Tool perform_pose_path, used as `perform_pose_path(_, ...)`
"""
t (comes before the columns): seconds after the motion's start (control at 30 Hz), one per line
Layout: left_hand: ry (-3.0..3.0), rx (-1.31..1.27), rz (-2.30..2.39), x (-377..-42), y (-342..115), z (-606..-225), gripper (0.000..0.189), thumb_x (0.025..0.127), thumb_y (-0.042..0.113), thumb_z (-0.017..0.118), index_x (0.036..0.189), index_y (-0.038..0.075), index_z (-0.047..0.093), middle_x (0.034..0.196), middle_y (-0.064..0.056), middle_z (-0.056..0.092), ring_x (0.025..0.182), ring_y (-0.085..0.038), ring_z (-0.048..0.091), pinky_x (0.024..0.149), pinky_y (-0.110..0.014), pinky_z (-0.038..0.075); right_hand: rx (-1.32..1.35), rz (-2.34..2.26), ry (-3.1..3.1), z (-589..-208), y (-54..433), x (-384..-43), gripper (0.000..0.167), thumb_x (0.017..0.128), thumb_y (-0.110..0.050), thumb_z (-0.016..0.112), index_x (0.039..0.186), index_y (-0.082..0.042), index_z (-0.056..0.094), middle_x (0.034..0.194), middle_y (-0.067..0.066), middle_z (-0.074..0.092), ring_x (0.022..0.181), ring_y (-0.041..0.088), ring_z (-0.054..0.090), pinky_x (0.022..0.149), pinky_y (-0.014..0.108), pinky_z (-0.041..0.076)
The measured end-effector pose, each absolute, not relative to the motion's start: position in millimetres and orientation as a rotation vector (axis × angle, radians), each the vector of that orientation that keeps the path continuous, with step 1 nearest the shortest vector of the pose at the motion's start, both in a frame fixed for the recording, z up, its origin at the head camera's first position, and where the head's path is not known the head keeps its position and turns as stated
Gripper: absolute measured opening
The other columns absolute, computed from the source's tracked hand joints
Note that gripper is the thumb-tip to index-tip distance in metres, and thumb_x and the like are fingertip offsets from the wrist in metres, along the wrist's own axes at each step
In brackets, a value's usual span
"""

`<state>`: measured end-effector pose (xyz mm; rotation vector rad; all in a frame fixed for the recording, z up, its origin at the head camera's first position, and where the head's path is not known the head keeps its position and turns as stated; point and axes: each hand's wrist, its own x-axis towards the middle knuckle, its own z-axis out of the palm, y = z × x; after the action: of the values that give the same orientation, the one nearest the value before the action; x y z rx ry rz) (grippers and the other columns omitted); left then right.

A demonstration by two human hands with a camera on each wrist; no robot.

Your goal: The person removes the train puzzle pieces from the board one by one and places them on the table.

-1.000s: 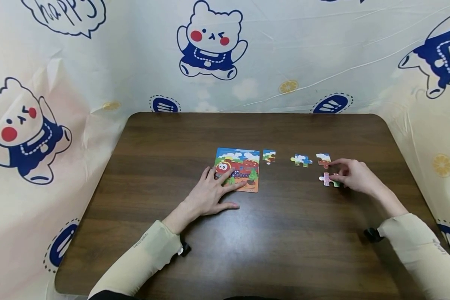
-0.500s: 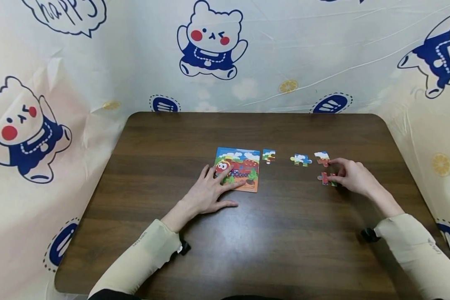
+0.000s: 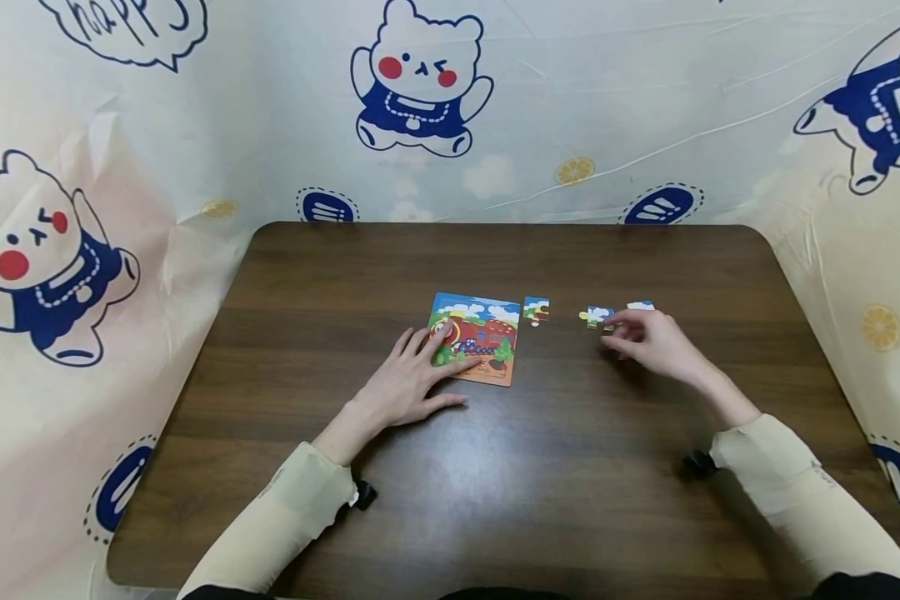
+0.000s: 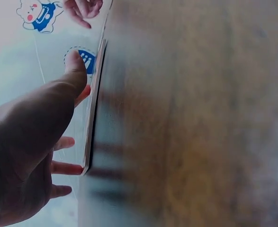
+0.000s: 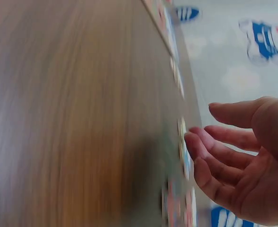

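A colourful puzzle board (image 3: 487, 333) with a red train picture lies on the table. My left hand (image 3: 401, 385) rests on its lower left part with spread fingers; in the left wrist view the fingertips (image 4: 72, 169) reach its edge. My right hand (image 3: 656, 343) is over the puzzle pieces at the right. Its fingers are loosely bent, and the right wrist view shows nothing between thumb and fingers. A blue-and-white puzzle piece (image 3: 594, 316) lies by its fingertips. Behind the hand, another piece (image 3: 640, 305) is partly hidden. Lower pieces (image 5: 170, 203) are covered by the hand in the head view.
One puzzle piece (image 3: 537, 308) lies just right of the board, close to its upper edge. The brown wooden table (image 3: 450, 517) has rounded far corners. A cloth (image 3: 570, 100) printed with cartoon bears hangs behind and beside it.
My right hand has left the lower right pieces and moved left, toward the blue-and-white piece. Earlier the lower pieces shifted slightly left under its fingers. My left hand stays on the board.
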<state>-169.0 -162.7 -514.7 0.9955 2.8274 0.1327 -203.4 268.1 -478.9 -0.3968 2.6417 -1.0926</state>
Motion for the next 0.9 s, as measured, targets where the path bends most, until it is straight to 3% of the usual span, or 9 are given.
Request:
perform_pose_path(0.3, 2.776, 0.992, 0.203, -165, -168, -516, 0.07, 0.107, 0.073, 0.051, 0.171, 0.049, 0.034, 0.186, -0.016, 0.016, 0.174, -0.038, 0.014, 0.141, -0.062, 0.014, -0.5, -1.287, 2.316, -481, 220, -225, 0.036, 0.105, -0.006, 0.073, 0.134, 0.014, 0.07, 0.105, 0.027, 0.083, 0.074, 0.022, 0.078, 0.067, 0.031, 0.063)
perform_pose_path(0.6, 2.754, 0.959, 0.231, -162, -171, -514, 0.069, 0.108, 0.072, 0.05, 0.171, 0.047, 0.036, 0.185, -0.017, 0.018, 0.174, -0.037, 0.016, 0.14, -0.063, 0.015, -0.512, -1.317, 2.204, -480, 176, -251, 0.036, 0.106, -0.006, 0.071, 0.136, 0.013, 0.07, 0.111, 0.032, 0.081, 0.075, 0.024, 0.078, 0.068, 0.033, 0.064)
perform_pose_path(0.9, 2.771, 0.958, 0.193, -159, -171, -512, 0.068, 0.107, 0.073, 0.051, 0.169, 0.047, 0.039, 0.184, -0.018, 0.022, 0.172, -0.039, 0.021, 0.139, -0.066, 0.017, -0.625, -1.203, 2.291, -484, 136, -263, 0.033, 0.104, -0.008, 0.075, 0.133, 0.009, 0.074, 0.103, 0.026, 0.081, 0.071, 0.034, 0.073, 0.063, 0.033, 0.061)
